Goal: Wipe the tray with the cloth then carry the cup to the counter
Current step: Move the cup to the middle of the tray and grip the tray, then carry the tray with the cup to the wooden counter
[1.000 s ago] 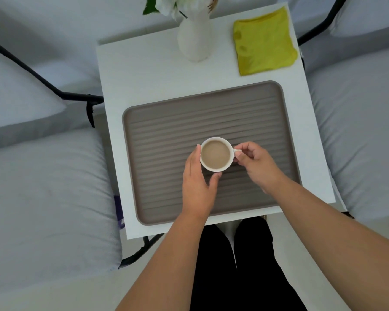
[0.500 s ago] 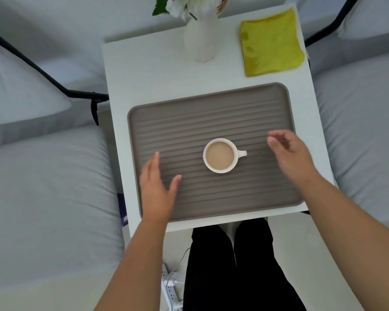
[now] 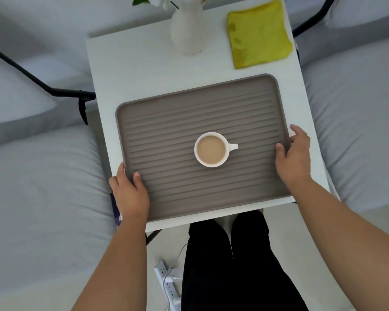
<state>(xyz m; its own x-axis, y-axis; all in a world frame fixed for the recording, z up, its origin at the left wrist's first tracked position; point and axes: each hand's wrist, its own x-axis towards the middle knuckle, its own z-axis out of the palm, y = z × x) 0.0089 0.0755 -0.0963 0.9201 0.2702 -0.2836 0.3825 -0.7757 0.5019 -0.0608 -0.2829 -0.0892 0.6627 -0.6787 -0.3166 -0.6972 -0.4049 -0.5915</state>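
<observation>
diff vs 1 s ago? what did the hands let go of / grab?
Both hands let go of the white cup of milky coffee and moved outward. The left hand now grips the left edge of the ribbed grey-brown tray; the right hand grips its right edge. Unchanged: the cup sits mid-tray with its handle to the right, and the folded yellow cloth and white vase stay on the white table.
</observation>
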